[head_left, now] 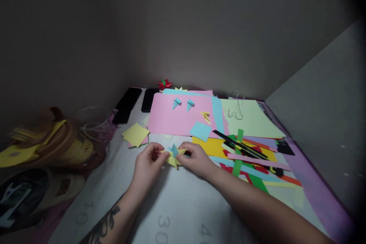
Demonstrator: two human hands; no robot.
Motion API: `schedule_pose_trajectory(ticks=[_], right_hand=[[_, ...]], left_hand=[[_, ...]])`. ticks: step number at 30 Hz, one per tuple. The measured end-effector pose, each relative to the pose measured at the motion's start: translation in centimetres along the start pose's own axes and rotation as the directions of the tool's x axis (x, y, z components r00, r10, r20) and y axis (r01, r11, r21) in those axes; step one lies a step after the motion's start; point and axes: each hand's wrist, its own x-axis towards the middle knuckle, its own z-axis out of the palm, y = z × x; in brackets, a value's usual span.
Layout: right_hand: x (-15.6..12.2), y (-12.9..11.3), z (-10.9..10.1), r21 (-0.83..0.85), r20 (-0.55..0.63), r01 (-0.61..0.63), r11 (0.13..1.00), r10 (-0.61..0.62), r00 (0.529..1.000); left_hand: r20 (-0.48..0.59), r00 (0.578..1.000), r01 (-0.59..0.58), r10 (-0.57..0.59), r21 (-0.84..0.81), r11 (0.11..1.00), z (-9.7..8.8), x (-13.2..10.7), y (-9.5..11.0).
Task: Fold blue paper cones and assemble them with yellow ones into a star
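Looking from the left edge of the grey cutting mat (177, 206), we first see two black phones (127, 103) lying side by side near its far left corner, and closer to us a small stack of yellow paper squares (135, 134). Our left hand (148, 164) rests low on the mat near the middle, its fingers curled and pinching the left point of a small folded star of yellow and blue paper (174, 154). The star lies on the mat between both hands, just before the near edge of the paper sheets. Our right hand (196, 159) grips the star from its right side with thumb and fingers closed on it, so both hands are grasping the same piece.

Behind the hands a large pink paper sheet (177, 116) covers the far middle of the mat. On it stand two small folded blue paper points (183, 103) and one small folded yellow paper piece (205, 116), well apart from the star. A light blue paper square (200, 130) lies on the near edge of the pink sheet. At the far edge of the mat, behind the sheets, we see a finished red and green paper star (164, 83).

Further right lies a pale green paper sheet (251, 118), and in front of it a pile of coloured paper strips (251, 164) in green, pink, blue and red, crossed by a long black ruler (240, 145) near the right edge.
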Motion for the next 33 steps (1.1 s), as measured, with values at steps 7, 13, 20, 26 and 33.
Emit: schedule_pose_trajectory(ticks=[7,13,20,26,33], right_hand=[[0.15,0.17,-0.17,0.005,0.031,-0.010,1.000,0.010,0.999],[0.09,0.09,-0.21,0.017,0.031,-0.045,0.999,0.045,0.999],[0.14,0.18,-0.21,0.004,0.043,-0.066,0.998,0.066,0.997],[0.13,-0.10,-0.20,-0.010,0.038,-0.058,0.998,0.058,0.998],[0.14,0.26,-0.08,0.028,0.034,-0.082,0.996,0.081,0.996]], left_hand=[[0.050,0.999,0.004,-0.003,-0.021,1.000,-0.09,-0.01,-0.28],[0.047,0.999,-0.019,0.018,0.016,1.000,-0.17,-0.06,0.03],[0.046,0.999,-0.003,0.004,-0.024,1.000,-0.21,0.02,0.27],[0.037,0.999,0.008,-0.007,-0.018,1.000,-0.09,-0.05,0.33],[0.046,0.999,-0.001,0.002,-0.032,0.999,-0.13,0.01,0.20]])
